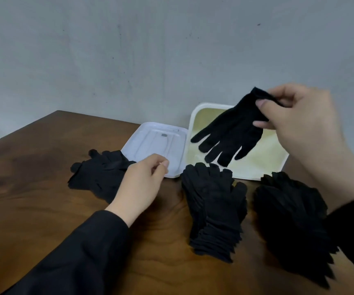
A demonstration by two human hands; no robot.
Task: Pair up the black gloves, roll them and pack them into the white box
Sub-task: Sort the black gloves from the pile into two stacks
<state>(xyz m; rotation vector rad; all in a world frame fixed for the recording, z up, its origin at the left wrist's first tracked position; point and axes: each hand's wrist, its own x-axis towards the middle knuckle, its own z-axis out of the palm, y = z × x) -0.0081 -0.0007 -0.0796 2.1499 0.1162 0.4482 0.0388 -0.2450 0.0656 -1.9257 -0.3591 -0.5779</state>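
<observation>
Glove point(229, 133), a single black knit one, hangs in the air over the open white box point(263, 165), pinched at its cuff by the right hand point(297, 124); that grip is closed on the cuff edge between thumb and fingers, high and to the right, so the glove's long axis slopes from the cuff at upper right down to the five fingertips at lower left, which dangle just above the box's pale yellowish floor near its near-left corner. As far as I can tell nothing lies inside the box yet, so packing looks not yet begun. The left hand point(144, 179) hovers low over the worktop point(33, 188), its fingers loosely curled and holding nothing, beside the box's white lid point(150, 139), which lies flat just left of the box. My reading is that the next move needs a partner for the hanging glove, and that it turns on this: the dangling fingertips point toward the left hand, which is the nearer one to them. The middle stack of gloves point(214, 207) lies directly below and near of the hanging one, fingers pointing far, between both hands. A second heap point(291, 222) sits to the right under the right forearm, and a third pile point(99, 177) lies left, touching the lid's near-left edge, partly behind the left hand.
</observation>
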